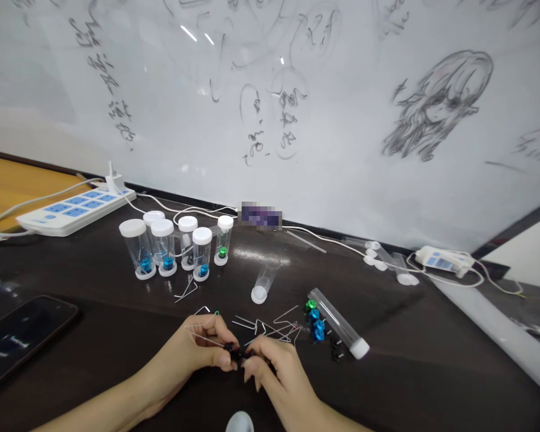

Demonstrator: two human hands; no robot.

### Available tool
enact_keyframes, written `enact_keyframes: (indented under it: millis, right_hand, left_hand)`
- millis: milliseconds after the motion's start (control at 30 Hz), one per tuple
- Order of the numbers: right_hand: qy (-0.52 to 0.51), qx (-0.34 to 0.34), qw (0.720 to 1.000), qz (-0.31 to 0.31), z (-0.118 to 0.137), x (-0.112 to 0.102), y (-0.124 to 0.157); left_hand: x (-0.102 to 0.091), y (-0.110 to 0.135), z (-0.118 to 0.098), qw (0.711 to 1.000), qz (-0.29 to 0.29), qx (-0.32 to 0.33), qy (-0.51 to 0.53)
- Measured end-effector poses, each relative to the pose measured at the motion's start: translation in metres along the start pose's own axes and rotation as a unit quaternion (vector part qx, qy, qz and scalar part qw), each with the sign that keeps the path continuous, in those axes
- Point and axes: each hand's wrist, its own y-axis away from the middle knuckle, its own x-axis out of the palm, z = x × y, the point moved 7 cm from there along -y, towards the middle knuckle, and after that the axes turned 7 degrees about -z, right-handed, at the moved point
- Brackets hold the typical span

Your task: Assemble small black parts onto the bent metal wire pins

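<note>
My left hand [201,347] pinches a small black part [234,353] near the front of the dark table. A thin bent metal wire [207,339] runs from the part back across the fingers of that hand. On the other side my right hand [282,367] is closed on the same black part, fingertips almost touching the left ones. The part's exact shape is mostly hidden by the fingers. Just beyond the hands lie several loose bent wires [263,327]. Right of them are several blue spools [318,330], a green spool [311,305] and small black pieces [336,348].
Several capped clear tubes [201,255] stand at the back left, some with blue or green spools inside. One uncapped tube [264,281] stands mid-table; a clear tube [337,324] lies right. A phone [27,336], power strip [78,210], white cables and whiteboard [270,120] surround these.
</note>
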Motion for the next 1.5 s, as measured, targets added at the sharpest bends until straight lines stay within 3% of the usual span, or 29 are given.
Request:
enact_keyframes:
  millis: [233, 600, 833, 1033, 1267, 1500]
  right_hand:
    - [0.001, 0.004, 0.998, -0.061, 0.0005, -0.0070, -0.0032]
    - [-0.006, 0.003, 1.000, 0.005, -0.0019, 0.0003, -0.0012]
    - [-0.007, -0.004, 0.997, -0.076, -0.0017, -0.0073, -0.0032]
    - [-0.007, 0.008, 1.000, -0.004, -0.0039, 0.0010, -0.0022]
    - [-0.001, 0.002, 0.998, -0.069, -0.0030, -0.0066, -0.0022]
    - [-0.011, -0.007, 1.000, -0.001, 0.0005, -0.0005, -0.0023]
  left_hand:
    - [0.0003, 0.0020, -0.0025, 1.000, 0.002, 0.006, -0.016]
    - [0.0043, 0.0039, -0.0047, 1.000, 0.007, -0.009, -0.007]
    - [-0.0008, 0.0007, 0.0019, 1.000, 0.014, -0.003, 0.001]
    - [0.0007, 0.0013, 0.0004, 1.000, 0.011, -0.017, 0.011]
    - [0.0015, 0.0000, 0.0002, 1.000, 0.018, -0.010, 0.009]
    - [0.0023, 0.0012, 0.0000, 0.999, 0.012, -0.029, 0.002]
